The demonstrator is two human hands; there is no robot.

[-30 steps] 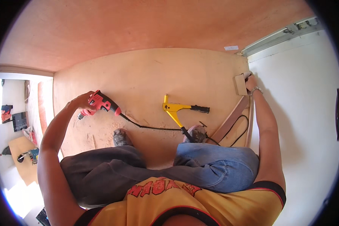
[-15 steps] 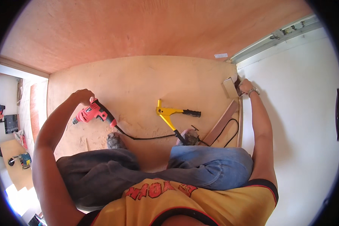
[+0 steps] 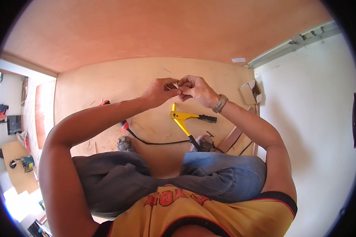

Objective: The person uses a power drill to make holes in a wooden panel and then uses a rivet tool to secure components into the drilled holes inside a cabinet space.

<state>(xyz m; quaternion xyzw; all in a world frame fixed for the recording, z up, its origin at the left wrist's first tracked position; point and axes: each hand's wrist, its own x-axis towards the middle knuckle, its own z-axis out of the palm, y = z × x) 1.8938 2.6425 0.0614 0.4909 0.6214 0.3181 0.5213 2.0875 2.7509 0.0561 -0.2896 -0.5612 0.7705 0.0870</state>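
Note:
Above the board, both hands meet at the fingertips. My left hand is closed, with thin pale pins between thumb and fingers; they look like blind rivets, but are small and partly hidden. My right hand, wearing a wristwatch, pinches at the same pins. Just below lies a yellow hand riveter with black grips, its lower handle against my right shoe. The drill, mostly hidden under my left forearm, shows its red and black handle end. An open small cardboard box lies by the right wall.
A black cord runs from the drill past my shoes. Wood shavings and a brown strip lie on the board. A reddish panel rises ahead, a white wall at right. A power tool stands far left.
My right hand has come away from the cardboard box to the middle. My left hand has left its place by the drill and moved right to meet it. The pins now show between the fingers.

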